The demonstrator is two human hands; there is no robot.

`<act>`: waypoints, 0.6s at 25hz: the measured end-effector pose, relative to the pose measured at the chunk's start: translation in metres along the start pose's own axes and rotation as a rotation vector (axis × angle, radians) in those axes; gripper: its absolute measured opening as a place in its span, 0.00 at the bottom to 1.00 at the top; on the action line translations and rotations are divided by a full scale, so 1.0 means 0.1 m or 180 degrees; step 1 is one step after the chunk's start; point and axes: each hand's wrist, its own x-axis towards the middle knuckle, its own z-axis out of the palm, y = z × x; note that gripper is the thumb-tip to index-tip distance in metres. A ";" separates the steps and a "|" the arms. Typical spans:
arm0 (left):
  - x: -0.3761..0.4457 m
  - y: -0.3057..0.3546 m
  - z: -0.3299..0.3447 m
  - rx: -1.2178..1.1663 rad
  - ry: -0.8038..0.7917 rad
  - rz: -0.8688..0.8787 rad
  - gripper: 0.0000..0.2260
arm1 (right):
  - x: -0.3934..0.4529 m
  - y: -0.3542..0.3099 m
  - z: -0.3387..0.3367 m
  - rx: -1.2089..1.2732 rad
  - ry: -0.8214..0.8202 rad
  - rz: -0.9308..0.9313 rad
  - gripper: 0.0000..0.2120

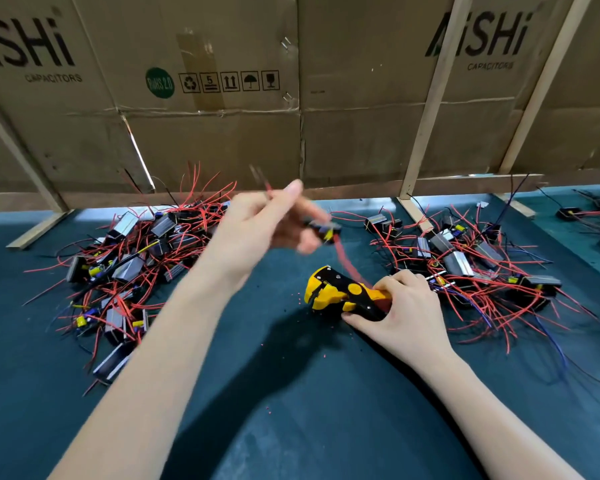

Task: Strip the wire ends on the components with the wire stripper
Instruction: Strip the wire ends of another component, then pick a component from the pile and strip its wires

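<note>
Now, on my dark tabletop point(291, 427), two heaps of components lie well apart: one left point(125, 265), one right point(471, 265), red wires tangled. My right hand point(406, 310) has fingers curled round the yellow-black wire stripper point(340, 292), resting on the tabletop between them. My left hand point(260, 226), raised and blurred, pinches one component point(323, 230), red wire point(349, 265) trailing.

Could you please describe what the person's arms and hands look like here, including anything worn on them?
Both forearms are bare up to the frame's edge, with no sleeves showing. The left hand and right hand have no gloves, and no rings, watch or wrist strap are visible. The left hand's fingers are motion-blurred, so fine detail there cannot be judged.
</note>
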 end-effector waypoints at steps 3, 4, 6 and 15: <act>0.20 0.07 0.48 0.0135 -0.0631 0.0130 0.25 | 0.00 -0.01 -0.01 -0.0039 -0.0033 0.0041 0.25; 0.20 0.02 0.55 0.0327 -0.0802 0.0100 0.33 | -0.01 -0.01 -0.03 -0.0019 -0.0032 0.0043 0.24; 0.15 -0.08 0.48 0.0771 -0.0871 0.0124 0.35 | -0.01 0.00 -0.05 0.0119 0.0048 0.0012 0.24; -0.17 -0.69 -0.91 0.2859 0.1396 0.0083 0.08 | 0.07 -0.09 -0.18 0.2357 0.0431 0.0704 0.12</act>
